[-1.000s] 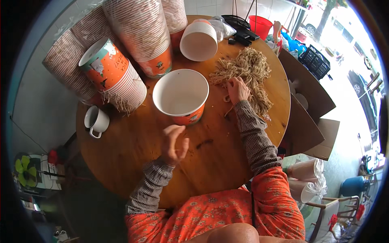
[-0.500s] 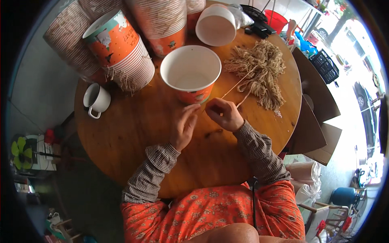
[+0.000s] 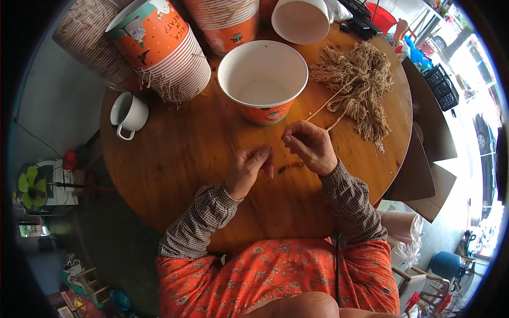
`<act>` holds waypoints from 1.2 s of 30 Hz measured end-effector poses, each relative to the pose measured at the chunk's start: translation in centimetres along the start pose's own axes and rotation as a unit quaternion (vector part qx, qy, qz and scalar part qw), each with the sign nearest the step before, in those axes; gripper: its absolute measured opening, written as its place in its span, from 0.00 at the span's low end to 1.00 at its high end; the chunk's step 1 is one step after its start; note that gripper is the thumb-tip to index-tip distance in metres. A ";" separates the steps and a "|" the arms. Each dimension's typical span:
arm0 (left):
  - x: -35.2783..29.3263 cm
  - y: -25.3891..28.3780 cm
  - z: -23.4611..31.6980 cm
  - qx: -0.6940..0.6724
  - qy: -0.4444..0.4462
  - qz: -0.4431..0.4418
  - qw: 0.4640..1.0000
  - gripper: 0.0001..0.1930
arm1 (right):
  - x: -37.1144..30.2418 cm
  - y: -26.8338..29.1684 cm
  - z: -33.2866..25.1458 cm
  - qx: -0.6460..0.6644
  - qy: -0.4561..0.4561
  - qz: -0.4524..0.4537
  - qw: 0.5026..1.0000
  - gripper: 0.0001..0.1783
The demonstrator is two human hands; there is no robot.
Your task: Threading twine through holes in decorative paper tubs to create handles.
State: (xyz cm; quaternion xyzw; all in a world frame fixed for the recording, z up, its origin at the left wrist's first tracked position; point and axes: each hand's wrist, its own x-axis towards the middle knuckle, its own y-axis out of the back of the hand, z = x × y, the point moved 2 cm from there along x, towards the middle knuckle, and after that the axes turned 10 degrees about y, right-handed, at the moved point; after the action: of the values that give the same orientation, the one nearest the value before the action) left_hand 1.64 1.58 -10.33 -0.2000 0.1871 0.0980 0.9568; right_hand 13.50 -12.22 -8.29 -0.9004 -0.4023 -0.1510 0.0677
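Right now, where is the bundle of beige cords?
In the head view, the cord bundle lies on the wooden table's right side, right of the central bucket and beyond the right hand.

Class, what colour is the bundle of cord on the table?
The bundle of cord is tan, shown best in the head view.

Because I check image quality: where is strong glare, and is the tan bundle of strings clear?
Head view: glare washes out much of the street at far right; head view: the tan bundle of strings looks clear, separate strands visible.
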 end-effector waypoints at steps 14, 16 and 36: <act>-1.1 -0.4 2.0 0.294 -0.356 0.151 0.874 0.03 | -0.4 -0.8 -0.3 0.085 -0.045 -0.043 0.994 0.08; -1.1 -0.2 1.9 0.294 -0.356 0.154 0.874 0.04 | -0.6 -1.1 -0.3 0.064 -0.025 -0.030 0.997 0.07; -0.8 0.2 3.0 0.482 -0.504 0.181 0.694 0.08 | -1.2 -2.1 -0.9 -0.018 -0.103 0.001 0.994 0.07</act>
State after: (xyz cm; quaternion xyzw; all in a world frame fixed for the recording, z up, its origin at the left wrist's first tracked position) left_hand 1.79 2.96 -7.50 0.4055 -0.2692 0.2516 0.8365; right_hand 10.94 -11.88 -7.85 -0.9126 -0.4036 -0.0641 0.0100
